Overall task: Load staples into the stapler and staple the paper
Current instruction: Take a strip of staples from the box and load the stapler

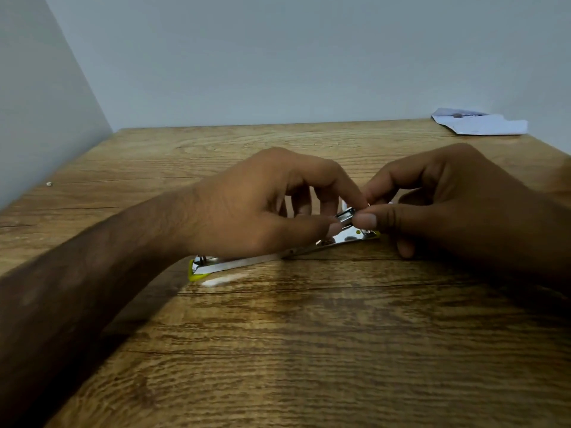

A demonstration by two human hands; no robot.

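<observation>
A shiny metal stapler (247,262) with yellow-green trim lies on the wooden table (309,350), running from lower left to upper right. My left hand (262,205) arches over its middle, with thumb and fingertips pinching a small metal piece (344,216) at the stapler's right end. My right hand (448,199) meets it from the right, its thumb and forefinger closed on the same metal piece. I cannot tell whether that piece is a strip of staples or the stapler's magazine. The paper (482,123) lies at the table's far right corner.
A grey wall stands behind the table and another along the left side. A tiny metal bit (48,184) rests near the table's left edge. Bare wood stretches in front of the hands.
</observation>
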